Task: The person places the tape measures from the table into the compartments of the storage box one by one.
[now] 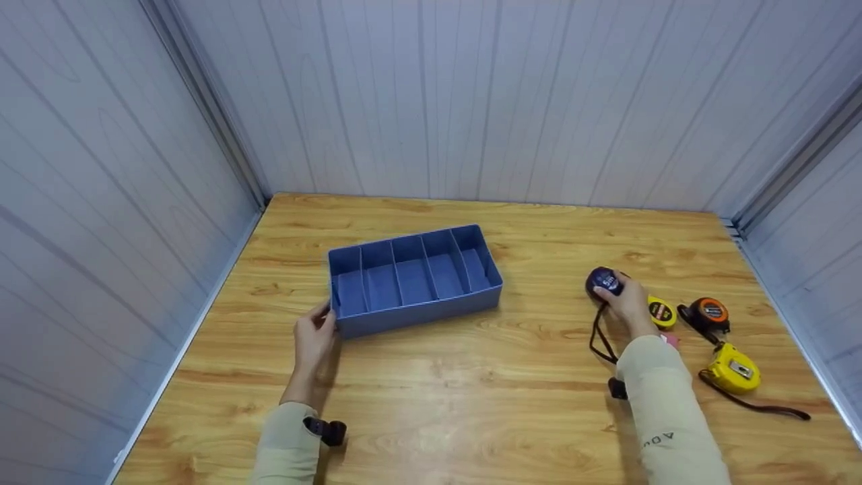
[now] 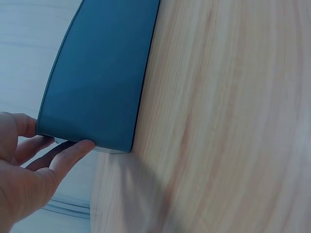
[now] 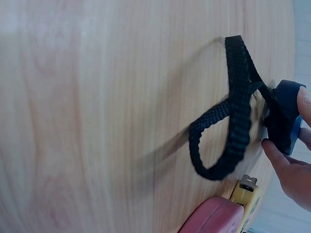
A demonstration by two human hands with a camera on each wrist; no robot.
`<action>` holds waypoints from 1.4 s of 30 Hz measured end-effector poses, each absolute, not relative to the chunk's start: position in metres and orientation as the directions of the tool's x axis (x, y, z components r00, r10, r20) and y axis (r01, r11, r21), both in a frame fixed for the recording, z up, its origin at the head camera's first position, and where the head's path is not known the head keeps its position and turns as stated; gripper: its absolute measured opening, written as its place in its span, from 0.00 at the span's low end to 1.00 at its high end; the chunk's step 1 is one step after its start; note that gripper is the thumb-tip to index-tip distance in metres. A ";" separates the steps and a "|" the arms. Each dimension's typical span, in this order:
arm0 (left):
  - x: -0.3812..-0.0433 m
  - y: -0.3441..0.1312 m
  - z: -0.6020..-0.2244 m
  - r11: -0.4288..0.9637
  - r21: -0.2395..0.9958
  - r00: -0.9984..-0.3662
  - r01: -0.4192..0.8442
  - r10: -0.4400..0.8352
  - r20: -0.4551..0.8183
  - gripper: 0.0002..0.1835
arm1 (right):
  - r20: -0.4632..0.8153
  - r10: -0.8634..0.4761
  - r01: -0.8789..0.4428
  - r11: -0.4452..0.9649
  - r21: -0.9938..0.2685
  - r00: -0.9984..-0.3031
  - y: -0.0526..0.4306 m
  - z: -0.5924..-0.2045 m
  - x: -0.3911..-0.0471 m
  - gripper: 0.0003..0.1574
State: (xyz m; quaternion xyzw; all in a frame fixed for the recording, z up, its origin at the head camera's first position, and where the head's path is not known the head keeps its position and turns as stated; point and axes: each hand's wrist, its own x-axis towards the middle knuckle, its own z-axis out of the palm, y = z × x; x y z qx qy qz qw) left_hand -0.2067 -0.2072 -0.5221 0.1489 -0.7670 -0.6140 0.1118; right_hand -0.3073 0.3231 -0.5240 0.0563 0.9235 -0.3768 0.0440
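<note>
right-hand fingers (image 3: 276,154) clamp the dark tape measure (image 1: 598,279) right of the tray (image 1: 417,318); likely my pick-up step, next calling for steadiness.

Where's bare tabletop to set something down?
Widest: between the blue tray and the dark tape measure in the right hand, and on between the sleeves. The strip from tray to back wall is also bare. Right of that hand it's crowded: two yellow tape measures, an orange-black one, a pink item.
</note>
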 end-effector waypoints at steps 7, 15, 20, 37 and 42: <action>-0.212 -0.199 -0.522 0.230 0.971 -0.938 -0.070 -0.347 0.015 0.20 | -0.121 0.062 0.129 0.708 -0.694 -0.991 0.325 -0.524 -0.308 0.42; -0.215 -0.186 -0.523 0.237 0.972 -0.943 -0.004 -0.324 0.075 0.19 | -0.099 0.063 0.114 0.721 -0.684 -0.993 0.324 -0.524 -0.306 0.41; -0.218 -0.177 -0.525 0.261 0.965 -0.949 0.015 -0.300 0.095 0.18 | -0.105 0.064 0.118 0.724 -0.680 -0.992 0.324 -0.525 -0.305 0.42; -0.222 -0.146 -0.525 0.129 0.992 -0.978 -0.010 -0.207 0.017 0.18 | -0.098 0.046 0.101 0.708 -0.699 -0.994 0.325 -0.523 -0.308 0.42; -0.221 -0.139 -0.527 0.126 0.992 -0.984 0.009 -0.178 0.032 0.19 | -0.110 0.048 0.112 0.699 -0.706 -0.993 0.325 -0.524 -0.306 0.42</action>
